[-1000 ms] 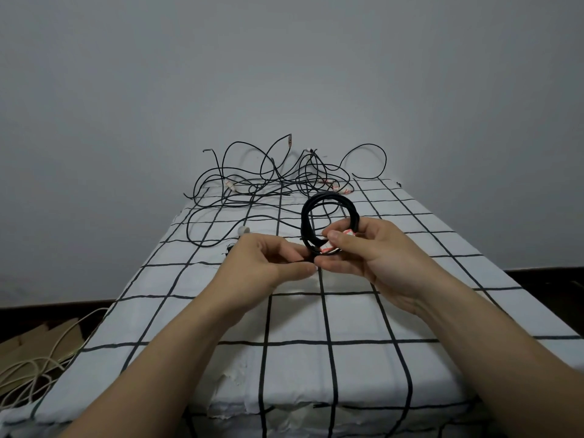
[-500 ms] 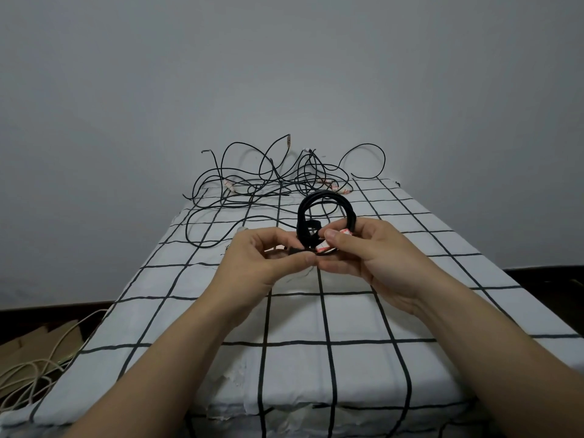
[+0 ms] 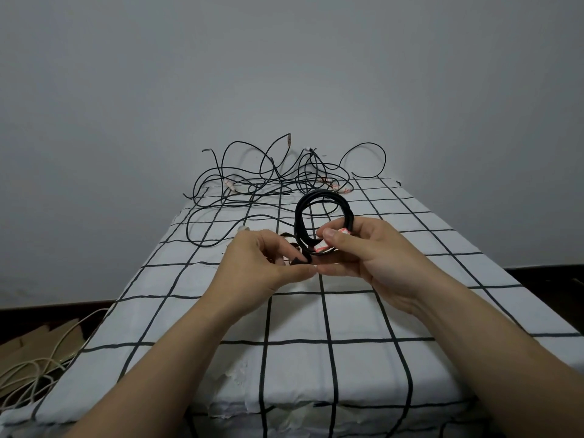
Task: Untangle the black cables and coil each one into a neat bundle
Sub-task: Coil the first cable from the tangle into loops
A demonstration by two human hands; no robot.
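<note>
A coiled black cable [image 3: 319, 200] stands upright as a ring above the table, held at its bottom between both hands. My right hand [image 3: 373, 251] grips the ring's lower right side, thumb over a white and red label. My left hand [image 3: 262, 263] pinches the cable's black end at the ring's base. A tangle of loose black cables [image 3: 271, 181] lies at the table's far end against the wall, with small white and red tags in it.
The table wears a white cloth with a black grid [image 3: 347, 311]. A small white plug [image 3: 243, 229] lies just beyond my left hand. On the floor at the lower left sit cardboard [image 3: 34, 343] and cream cords [image 3: 28, 371].
My left hand has turned slightly and its fingers have shifted along the cable end at the coil's base. The coil and right hand stay almost in place.
</note>
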